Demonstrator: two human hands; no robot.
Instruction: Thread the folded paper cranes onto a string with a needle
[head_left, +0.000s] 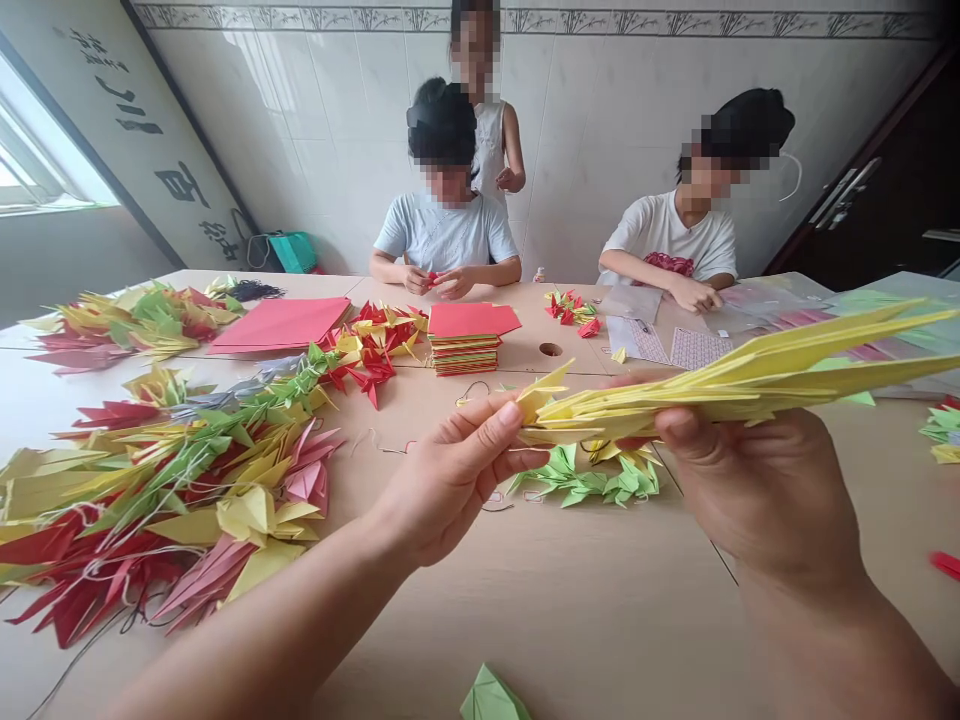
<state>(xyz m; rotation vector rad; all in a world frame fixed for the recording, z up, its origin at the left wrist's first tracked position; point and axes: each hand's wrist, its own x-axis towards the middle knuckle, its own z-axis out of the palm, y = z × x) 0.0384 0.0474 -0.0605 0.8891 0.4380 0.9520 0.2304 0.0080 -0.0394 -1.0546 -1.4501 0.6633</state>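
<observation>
I hold a long, layered bundle of folded yellow paper pieces [720, 388] up in front of me, above the pale wood-coloured surface [600, 620]. The fingers of my left hand [454, 465] are narrowed in a pinch at its left end, the thumb pressing beside a small upturned yellow paper point [546, 388]. My right hand [772, 490] cradles the bundle from below, thumb against its near side, and the long pointed tips fan out past that hand to the right.

Beyond and below my hands, a string of green folded paper pieces [600, 482] lies on the surface. To my left spreads a large heap of red, yellow, green and pink folded paper pieces [232, 510], with loose white threads among them. Farther off stand a neat block of square red and yellow paper sheets [469, 335] and, left of it, a flat pile of larger red sheets [281, 325]. Across from me, a seated person in a pale blue top [446, 235] fingers a small red piece [433, 277].
</observation>
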